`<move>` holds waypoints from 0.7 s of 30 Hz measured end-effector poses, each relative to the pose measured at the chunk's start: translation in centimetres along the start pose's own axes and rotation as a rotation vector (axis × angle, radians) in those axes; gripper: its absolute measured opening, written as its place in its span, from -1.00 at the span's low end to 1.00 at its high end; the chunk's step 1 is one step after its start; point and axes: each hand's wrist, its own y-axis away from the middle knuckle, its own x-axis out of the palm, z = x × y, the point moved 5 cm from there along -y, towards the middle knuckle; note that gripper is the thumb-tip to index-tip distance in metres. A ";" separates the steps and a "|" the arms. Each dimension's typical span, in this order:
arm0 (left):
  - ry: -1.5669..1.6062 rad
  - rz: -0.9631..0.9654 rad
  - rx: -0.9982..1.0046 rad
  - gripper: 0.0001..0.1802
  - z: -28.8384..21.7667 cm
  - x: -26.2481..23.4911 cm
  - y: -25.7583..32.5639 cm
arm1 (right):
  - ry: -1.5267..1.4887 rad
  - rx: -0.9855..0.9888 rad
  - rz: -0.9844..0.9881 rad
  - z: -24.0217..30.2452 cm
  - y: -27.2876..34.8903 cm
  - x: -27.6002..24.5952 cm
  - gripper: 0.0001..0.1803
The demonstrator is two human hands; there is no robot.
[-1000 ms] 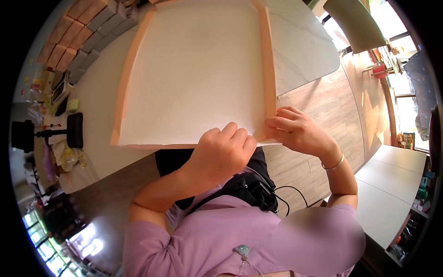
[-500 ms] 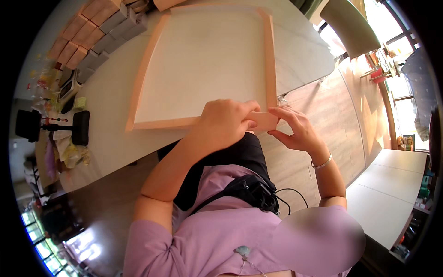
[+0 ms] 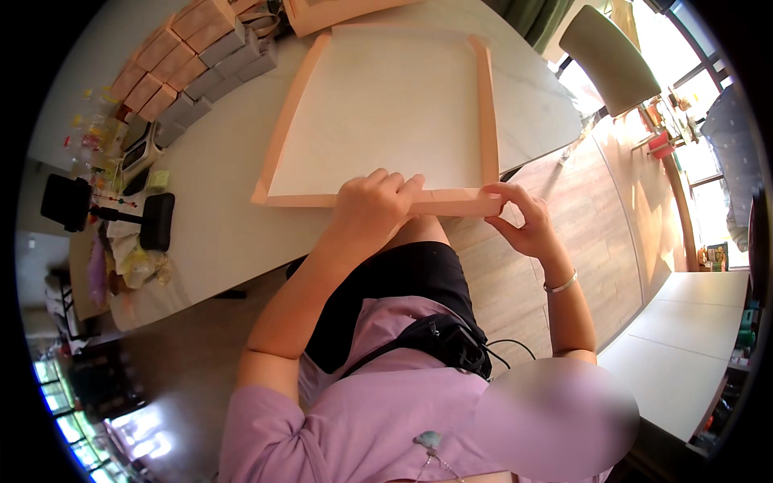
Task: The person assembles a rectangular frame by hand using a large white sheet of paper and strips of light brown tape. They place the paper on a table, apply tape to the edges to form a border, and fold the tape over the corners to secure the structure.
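Observation:
A large flat sheet [image 3: 386, 121], white inside with pink strips folded up along its edges, lies on the table by its front edge. My left hand [image 3: 374, 201] is closed over the middle of the near pink strip [image 3: 455, 201], with its fingertips partly hidden. At the near right corner, my right hand [image 3: 522, 217] pinches the end of that strip between thumb and fingers. This corner juts past the table edge, above my lap.
Stacked pink and grey boxes [image 3: 189, 60] stand at the far left of the pale table [image 3: 217, 177]. Nearer on that side is a black stand [image 3: 155, 221]. A pink tray-like piece [image 3: 338, 12] lies at the back. To the right are a chair [image 3: 608, 60] and a white cabinet [image 3: 676, 322].
The sheet has shifted away from me and slightly right. The near strip now stretches straight between my hands, and my left hand has moved left along it. The view has shifted a little.

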 end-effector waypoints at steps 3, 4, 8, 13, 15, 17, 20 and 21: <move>-0.078 0.082 -0.049 -0.38 -0.9 -1.0 1.3 | -0.026 0.016 0.006 0.6 0.3 0.6 -0.45; -0.105 0.095 -0.043 -0.40 -1.5 -2.2 1.7 | -0.040 0.015 0.005 1.0 0.5 0.9 -0.45; -0.139 0.180 -0.060 -0.45 -2.3 -3.5 3.0 | -0.085 0.001 -0.008 2.5 1.0 2.6 -0.47; 0.016 0.174 -0.083 -0.43 -0.6 -1.6 2.9 | -0.065 -0.031 0.023 3.1 0.6 4.0 -0.53; 0.055 0.115 -0.077 -0.43 -0.4 -1.4 2.7 | -0.104 -0.003 -0.040 3.3 0.3 4.3 -0.58; 0.137 0.052 -0.063 -0.45 -0.2 -1.0 2.3 | -0.184 0.039 -0.114 2.5 0.7 4.6 -0.62; 0.209 0.109 -0.085 -0.48 -0.1 -0.3 1.6 | -0.286 0.066 -0.204 0.2 2.0 5.6 -0.67; 0.226 0.120 -0.105 -0.49 -0.3 -0.4 1.5 | -0.266 0.039 -0.212 -0.1 2.1 5.7 -0.68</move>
